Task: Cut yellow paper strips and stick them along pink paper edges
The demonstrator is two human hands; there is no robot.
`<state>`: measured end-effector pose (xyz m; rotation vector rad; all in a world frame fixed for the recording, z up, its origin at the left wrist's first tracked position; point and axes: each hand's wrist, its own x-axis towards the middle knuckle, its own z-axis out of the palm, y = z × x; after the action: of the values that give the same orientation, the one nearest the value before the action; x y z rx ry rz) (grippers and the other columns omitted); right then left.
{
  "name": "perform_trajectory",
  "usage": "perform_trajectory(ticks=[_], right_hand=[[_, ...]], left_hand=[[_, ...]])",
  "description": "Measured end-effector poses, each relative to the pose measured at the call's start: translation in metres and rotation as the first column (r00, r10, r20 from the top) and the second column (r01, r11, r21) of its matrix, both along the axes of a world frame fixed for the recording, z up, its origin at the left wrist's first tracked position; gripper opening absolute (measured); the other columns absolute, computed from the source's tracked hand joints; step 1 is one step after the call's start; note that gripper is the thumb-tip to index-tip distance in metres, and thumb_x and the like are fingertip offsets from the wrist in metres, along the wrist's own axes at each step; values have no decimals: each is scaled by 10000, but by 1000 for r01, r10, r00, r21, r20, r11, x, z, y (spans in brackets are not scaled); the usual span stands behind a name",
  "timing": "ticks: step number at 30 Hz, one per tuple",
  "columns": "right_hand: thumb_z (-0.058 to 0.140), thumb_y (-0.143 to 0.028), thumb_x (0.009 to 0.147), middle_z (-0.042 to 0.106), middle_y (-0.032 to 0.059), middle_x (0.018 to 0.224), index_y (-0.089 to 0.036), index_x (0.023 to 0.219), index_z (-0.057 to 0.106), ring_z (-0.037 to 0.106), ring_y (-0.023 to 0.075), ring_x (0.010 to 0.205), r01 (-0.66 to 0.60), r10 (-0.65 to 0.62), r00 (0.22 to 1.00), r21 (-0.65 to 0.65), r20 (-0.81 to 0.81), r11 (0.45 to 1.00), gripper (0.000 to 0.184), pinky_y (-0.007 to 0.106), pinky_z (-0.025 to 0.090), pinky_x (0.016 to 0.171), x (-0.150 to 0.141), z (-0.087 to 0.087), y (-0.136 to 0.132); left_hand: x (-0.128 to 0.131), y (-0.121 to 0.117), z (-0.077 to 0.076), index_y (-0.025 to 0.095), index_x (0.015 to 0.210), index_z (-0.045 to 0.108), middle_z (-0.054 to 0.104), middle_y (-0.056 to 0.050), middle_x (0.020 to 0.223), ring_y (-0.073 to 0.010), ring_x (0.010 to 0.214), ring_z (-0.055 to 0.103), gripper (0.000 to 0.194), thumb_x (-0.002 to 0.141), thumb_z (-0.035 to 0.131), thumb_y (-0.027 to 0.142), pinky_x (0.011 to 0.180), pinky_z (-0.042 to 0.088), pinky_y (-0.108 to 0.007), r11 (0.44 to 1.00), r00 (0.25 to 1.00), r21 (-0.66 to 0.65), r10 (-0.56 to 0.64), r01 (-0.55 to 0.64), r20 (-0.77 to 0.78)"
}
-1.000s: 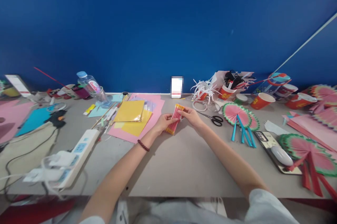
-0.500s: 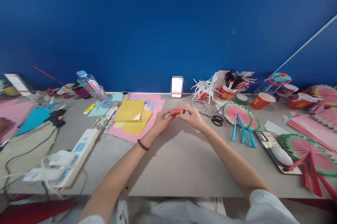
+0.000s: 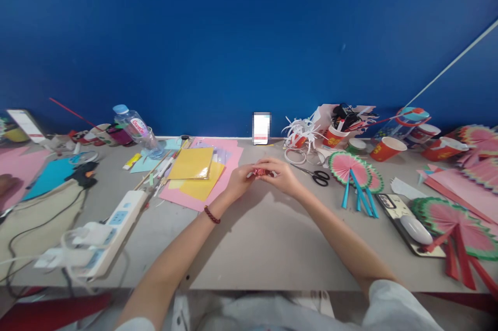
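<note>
A small pleated piece of pink-red paper (image 3: 260,171) is pinched between my two hands above the table. My left hand (image 3: 240,179) closes on its left end, and my right hand (image 3: 280,175) grips the right end with the fingers bent over it. Much of the folded paper is hidden behind my fingers. A dark beaded bracelet (image 3: 212,215) circles my left wrist. Black scissors (image 3: 320,178) lie on the table to the right of my right hand. Pink sheets (image 3: 233,157) and a yellow paper packet (image 3: 191,163) lie left of my left hand.
Finished pleated paper fans (image 3: 350,167) lie at right, near a phone (image 3: 392,217) with a white mouse (image 3: 416,230) on it. A power strip (image 3: 116,230) crosses the left side. Along the blue wall stand a bottle (image 3: 136,128), an upright phone (image 3: 261,128) and paper cups (image 3: 389,149).
The pleated paper has turned and now shows less between my fingers. My hands have come closer together, with my right fingers further over it.
</note>
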<state>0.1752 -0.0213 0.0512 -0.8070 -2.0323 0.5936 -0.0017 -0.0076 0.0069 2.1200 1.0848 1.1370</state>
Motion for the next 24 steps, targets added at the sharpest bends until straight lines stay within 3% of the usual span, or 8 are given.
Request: perform_trajectory(ticks=[3,7,11,14,19,24], right_hand=[[621,-359,851,671,88,1029,-257,1029,731,633,185,843,6,-6,1000,18,-9,1000,233,302,531,693,-3,-3,-1],[642,-343,835,664,90,1038,-257,999,735,634,208,919,21,-19,999,60,-43,998,208,350,537,798,-6,-3,-3],[650,-344,829,659,95,1056,-257,1009,723,626,225,985,32,-27,997,70,-69,997,213,394,522,878,-6,0,-6],[669,-342,813,648,102,1085,-246,1029,707,616,228,1026,-10,14,995,43,-96,999,239,406,509,919,-3,4,-6],[632,-315,833,606,112,1187,-235,1086,678,621,203,1033,-182,164,978,-137,-128,974,269,322,560,816,6,13,-5],[608,-292,837,641,87,1101,-227,1053,700,654,174,913,-168,141,981,-216,-135,962,243,300,570,761,10,20,-5]], left_hand=[[4,-2,2,189,863,670,710,-40,865,-189,812,653,186,806,525,87,717,512,-302,988,989,149,61,-41,-131],[12,-7,9,182,837,654,696,-65,928,-205,910,640,271,763,462,6,801,517,-352,964,979,266,55,0,-198],[18,-13,15,179,932,636,672,-95,1047,-227,1031,608,293,781,444,17,950,463,-432,942,961,335,125,-36,-248],[18,-15,16,161,1017,606,655,-125,1089,-249,1063,593,286,806,448,48,962,449,-450,917,951,392,178,-68,-252],[12,-14,19,159,1053,574,663,-118,1025,-250,959,619,249,840,457,105,844,495,-412,941,971,337,114,-37,-210],[12,-14,21,177,1054,581,667,-102,1033,-231,973,617,238,899,400,164,841,489,-385,966,982,258,32,17,-185]])
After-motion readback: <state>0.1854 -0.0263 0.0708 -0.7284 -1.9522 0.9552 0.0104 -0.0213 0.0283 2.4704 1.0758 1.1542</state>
